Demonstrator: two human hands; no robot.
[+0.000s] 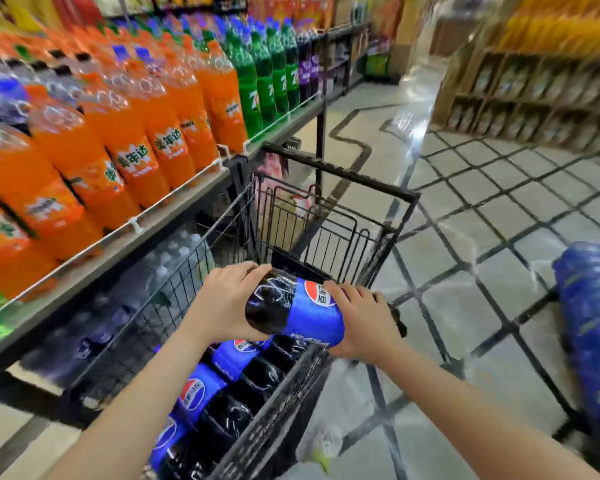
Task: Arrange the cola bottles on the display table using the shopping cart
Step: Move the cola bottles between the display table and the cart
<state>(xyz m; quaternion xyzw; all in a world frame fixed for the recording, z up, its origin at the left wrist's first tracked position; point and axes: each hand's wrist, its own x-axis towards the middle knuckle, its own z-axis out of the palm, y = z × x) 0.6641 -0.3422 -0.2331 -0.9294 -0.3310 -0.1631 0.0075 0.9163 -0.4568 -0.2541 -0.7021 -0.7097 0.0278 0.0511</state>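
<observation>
A large cola bottle (293, 308) with a blue label lies on its side above the black wire shopping cart (329, 216). My left hand (229, 299) grips its dark bottom end. My right hand (364, 323) grips the label end; the bottle's neck is hidden behind that hand. Several more cola bottles (222, 386) lie packed in the cart's near end, below the held one. The cart's far end holds no bottles.
A shelf (174, 216) on the left carries orange soda bottles (118, 140) and green soda bottles (267, 74). Wrapped water bottles sit under it. A blue shrink-wrapped pack (593, 323) lies on the tiled floor at right. Wooden shelving (534, 95) stands far right.
</observation>
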